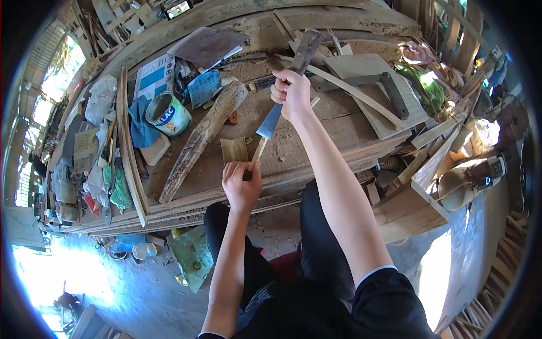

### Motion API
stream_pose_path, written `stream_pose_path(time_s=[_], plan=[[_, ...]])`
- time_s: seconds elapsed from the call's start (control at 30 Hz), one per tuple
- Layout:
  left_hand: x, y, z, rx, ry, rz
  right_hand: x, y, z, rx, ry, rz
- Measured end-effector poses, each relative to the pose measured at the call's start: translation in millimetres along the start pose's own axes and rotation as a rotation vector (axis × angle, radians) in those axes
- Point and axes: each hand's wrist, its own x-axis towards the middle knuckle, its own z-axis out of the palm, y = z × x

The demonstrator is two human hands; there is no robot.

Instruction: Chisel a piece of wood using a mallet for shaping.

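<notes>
A: What worries you most?

B: The long tool with a grey steel blade and a dark, rough wooden handle. The right hand has its fingers wrapped tightly around it, and its blade points toward the left hand, whose fingers pinch the near end of a thin, pale wooden strip.

A: Where's the strip, exactly?

B: Over the brown plank worktop, near its front edge. The blade's end is on it or just above; I can't tell which.

A: What would cause a slip?

B: Too much force, I'd judge, or uneven grain: the blade could skid toward those pinching fingers.

A: Anything else?

B: The strip looks slender, so it might snap or twist. The tan, curved wooden offcut beside it could snag it.
</notes>
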Motion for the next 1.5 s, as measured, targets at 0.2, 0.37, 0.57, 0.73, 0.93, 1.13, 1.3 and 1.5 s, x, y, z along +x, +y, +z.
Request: stream_pose_path(time_s=[0.2,0.37,0.57,0.73,0.93,1.13,1.3,1.5], plan=[[2,3,-2,-0.011,-0.016,-0.020,-15,14,12,-0.132,-0.180,-0.065],[2,6,-1,0.000,0.013,-0.008,-20,15,14,-0.146,-0.206,-0.110],[0,4,-1,-0.006,0.003,-0.020,-18,15,15,-0.153,-0.249,-0.109],[2,4,0,0.007,0.012,0.011,-19,14,15,-0.178,-0.292,-0.125],[2,4,0,-0.011,0.010,-0.005,-27,18,20,-0.239,-0.312,-0.145],[1,3,-3,-0.028,-0.016,-0.031,-22,26,19,-0.239,-0.270,-0.133],[0,8,2,-0.001,0.026,-0.023,21,22,-5,-0.157,-0.049,0.088],[2,8,3,0.022,0.007,0.012,49,35,-49,0.003,0.097,0.313]])
